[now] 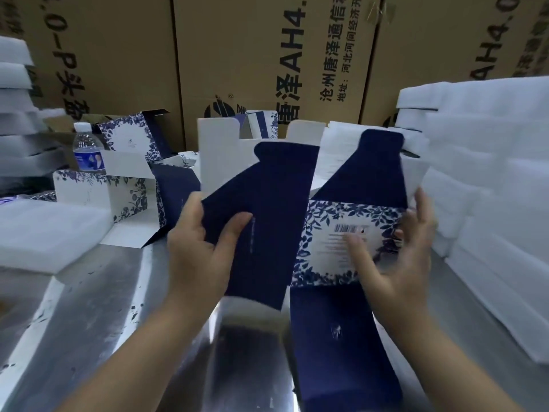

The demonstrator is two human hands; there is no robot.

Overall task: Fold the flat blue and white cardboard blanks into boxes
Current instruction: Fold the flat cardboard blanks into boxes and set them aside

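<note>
Above the steel table [89, 307], a person's left hand [196, 251] grips the navy panel of a cardboard blank [267, 218]. The right hand [398, 263], at 3 o'clock, pinches its barcode panel. This fold looks barely begun. At 10 o'clock, erected boxes [130, 197] stand with flaps open, apparently unfinished, by a water bottle [87, 150].

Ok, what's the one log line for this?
step: folding blank | left hand: grips navy panel | right hand: holds floral panel
</note>
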